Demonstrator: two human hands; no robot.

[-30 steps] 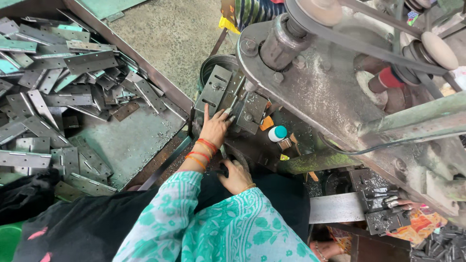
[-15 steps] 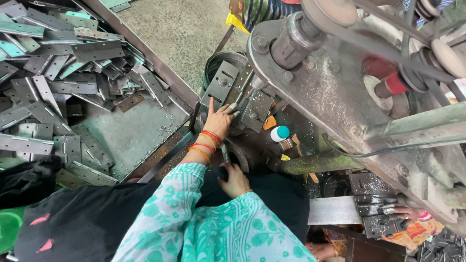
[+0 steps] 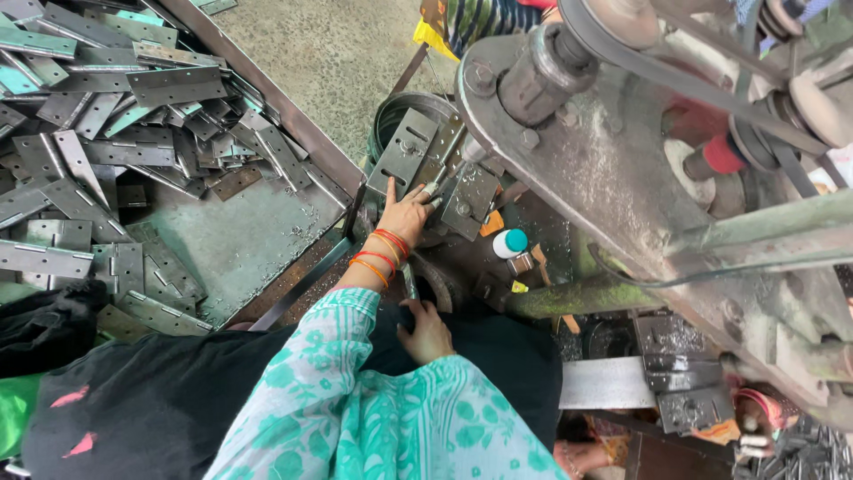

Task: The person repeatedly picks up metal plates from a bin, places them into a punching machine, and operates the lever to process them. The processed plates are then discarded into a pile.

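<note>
Dull metal all round us, soft cloth on our arms

We see matt grey steel hinge plates point(image 3: 133, 116) piled on a scuffed metal tray point(image 3: 249, 240), a greasy, rough cast machine body point(image 3: 613, 178), a rubber belt point(image 3: 711, 84), glossy bangles point(image 3: 378, 253), and our printed cotton sleeve point(image 3: 355, 400).

Your left hand point(image 3: 406, 213) reaches forward, arm extended, fingers spread and slightly curled, red and orange bangles at the wrist. Your right hand point(image 3: 427, 331) rests low, fingers curled downward.
</note>
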